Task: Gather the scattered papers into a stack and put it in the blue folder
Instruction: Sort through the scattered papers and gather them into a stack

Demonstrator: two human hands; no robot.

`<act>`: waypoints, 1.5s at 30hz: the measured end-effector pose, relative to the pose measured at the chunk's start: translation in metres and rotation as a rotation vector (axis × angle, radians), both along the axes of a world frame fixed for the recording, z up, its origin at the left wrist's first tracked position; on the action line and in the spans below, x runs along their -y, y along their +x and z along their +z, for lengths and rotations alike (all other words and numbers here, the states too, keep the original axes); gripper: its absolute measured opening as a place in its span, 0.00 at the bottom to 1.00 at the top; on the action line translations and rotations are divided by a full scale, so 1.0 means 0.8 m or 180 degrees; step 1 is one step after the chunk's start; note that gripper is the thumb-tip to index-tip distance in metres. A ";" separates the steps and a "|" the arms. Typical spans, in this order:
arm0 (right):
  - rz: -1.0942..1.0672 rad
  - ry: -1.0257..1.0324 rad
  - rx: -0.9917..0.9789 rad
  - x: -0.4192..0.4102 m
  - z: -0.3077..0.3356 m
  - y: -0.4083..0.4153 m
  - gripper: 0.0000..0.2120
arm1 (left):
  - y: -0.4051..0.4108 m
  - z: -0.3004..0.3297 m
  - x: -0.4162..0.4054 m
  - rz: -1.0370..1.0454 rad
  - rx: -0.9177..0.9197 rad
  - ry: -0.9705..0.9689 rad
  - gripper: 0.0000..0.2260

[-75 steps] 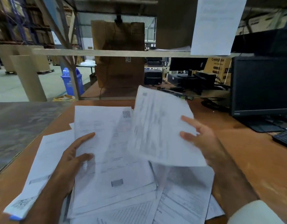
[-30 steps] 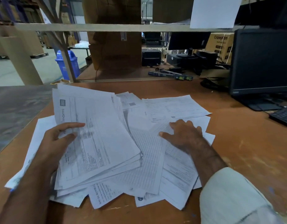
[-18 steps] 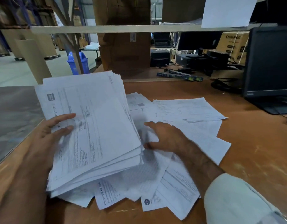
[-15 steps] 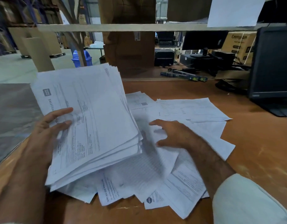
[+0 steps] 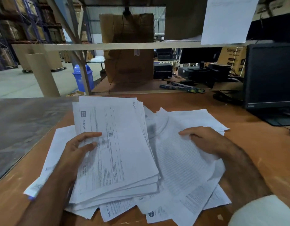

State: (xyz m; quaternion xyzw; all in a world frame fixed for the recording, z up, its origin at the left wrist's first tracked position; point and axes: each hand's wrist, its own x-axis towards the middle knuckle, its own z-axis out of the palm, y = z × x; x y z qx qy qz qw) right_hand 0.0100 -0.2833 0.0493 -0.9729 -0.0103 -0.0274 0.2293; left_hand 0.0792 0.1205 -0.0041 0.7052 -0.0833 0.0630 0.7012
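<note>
Both hands grip paper: the left hand (image 5: 75, 154) clamps the stack (image 5: 118, 147), thumb on top, tilted as before, while the right hand (image 5: 204, 141), earlier flat, now pinches a bowed sheet (image 5: 181, 160) off the loose papers (image 5: 204, 116). Bare desk (image 5: 263, 152) lies open on the right, the monitor (image 5: 270, 75) beyond.

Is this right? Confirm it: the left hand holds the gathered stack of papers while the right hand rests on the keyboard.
Not quite. In the head view the left hand does hold the stack of papers, but the right hand is lifting a loose sheet, not resting on the keyboard.
</note>
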 end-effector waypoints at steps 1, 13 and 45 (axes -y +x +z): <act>-0.0115 0.0438 0.0276 0.005 0.008 -0.006 0.20 | 0.001 -0.006 0.001 -0.0036 -0.0028 0.0074 0.13; -0.0341 0.2504 0.0356 -0.023 -0.013 0.002 0.31 | 0.001 -0.011 0.033 -0.0402 -0.0019 0.0228 0.17; 0.0638 0.0430 0.0237 -0.125 -0.054 0.012 0.38 | -0.010 0.000 0.038 -0.0314 0.0404 0.0973 0.27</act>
